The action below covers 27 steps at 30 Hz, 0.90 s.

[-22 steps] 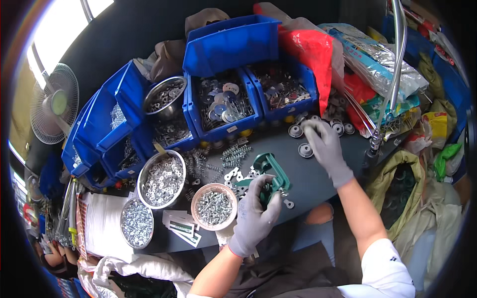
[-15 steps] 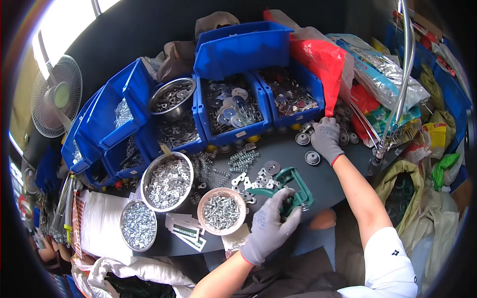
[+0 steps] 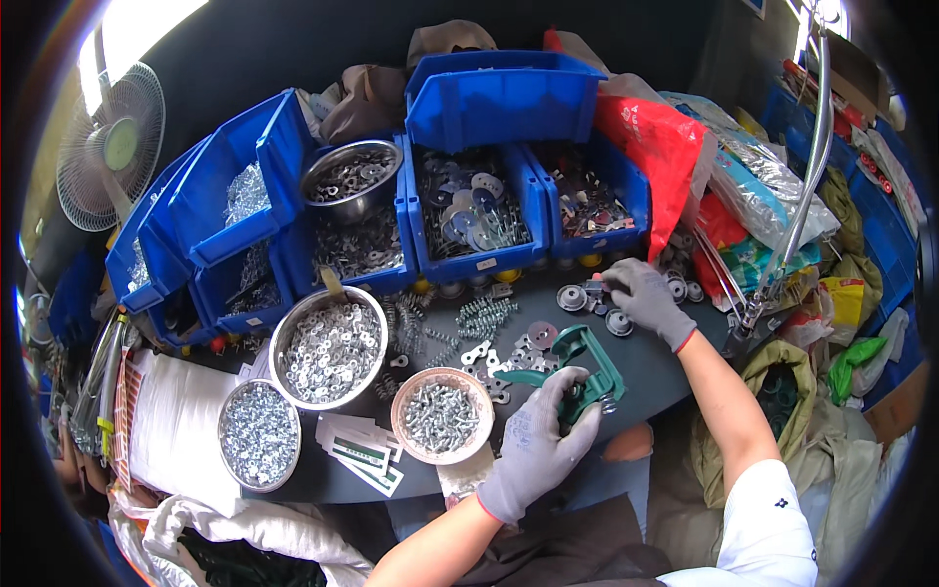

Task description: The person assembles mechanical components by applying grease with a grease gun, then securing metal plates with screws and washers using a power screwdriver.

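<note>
In my gloved left hand [image 3: 548,445] is a dark green plastic frame-shaped part [image 3: 599,367], held over the table's near edge. A small metal spring [image 3: 608,402] shows at its lower right corner. My gloved right hand [image 3: 653,301] reaches in among round metal cup-like parts [image 3: 618,322] at the right of the table. Its fingers are curled together, with the tips by a small metal piece; what they grip is hidden. Left of the green part lie flat metal links [image 3: 479,360] and a round grey disc [image 3: 542,335].
Blue bins [image 3: 479,256] of metal pieces line the back. Steel bowls [image 3: 328,347] and a pink bowl [image 3: 442,416] of small hardware stand left of my hands. A bent metal tube [image 3: 820,127] rises at the right, near a red bag [image 3: 650,147]. A fan [image 3: 112,147] stands far left.
My right hand has drawn back slightly from the pile's far side toward the nearer round parts. My left hand still holds the green part. The whole view has shifted slightly.
</note>
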Available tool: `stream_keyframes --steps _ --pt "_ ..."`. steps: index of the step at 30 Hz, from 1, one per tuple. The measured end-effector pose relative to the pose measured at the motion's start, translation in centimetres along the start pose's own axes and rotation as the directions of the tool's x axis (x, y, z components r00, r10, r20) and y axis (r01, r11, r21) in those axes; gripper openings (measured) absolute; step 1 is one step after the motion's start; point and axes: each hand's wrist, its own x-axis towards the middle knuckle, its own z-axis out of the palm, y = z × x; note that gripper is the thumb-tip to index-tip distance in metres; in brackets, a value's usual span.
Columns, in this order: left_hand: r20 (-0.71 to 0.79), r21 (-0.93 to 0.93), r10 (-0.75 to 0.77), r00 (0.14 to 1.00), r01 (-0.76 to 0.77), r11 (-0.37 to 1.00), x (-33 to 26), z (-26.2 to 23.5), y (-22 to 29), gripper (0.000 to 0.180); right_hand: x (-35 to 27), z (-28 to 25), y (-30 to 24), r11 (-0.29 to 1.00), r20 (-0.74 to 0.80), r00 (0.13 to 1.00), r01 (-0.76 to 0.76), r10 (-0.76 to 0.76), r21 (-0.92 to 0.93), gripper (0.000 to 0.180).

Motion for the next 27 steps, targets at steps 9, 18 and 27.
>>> stream_keyframes --steps 9,18,27 --pt "-0.134 -0.155 -0.067 0.989 0.046 0.987 0.6 -0.2 -0.6 0.032 0.0 1.3 -0.4 0.985 0.094 0.98 -0.174 0.173 0.0 0.031" --pt "-0.18 -0.511 -0.283 0.942 0.156 0.845 1.4 -0.6 -0.1 0.025 -4.4 -6.5 -14.2 0.863 -0.356 0.932 0.229 -0.062 0.45 0.015" --pt "-0.224 -0.43 -0.171 0.96 0.06 0.901 0.0 1.2 -0.1 0.025 -6.4 -10.4 -19.2 0.891 -0.312 0.879 0.423 -0.359 0.165 0.028"
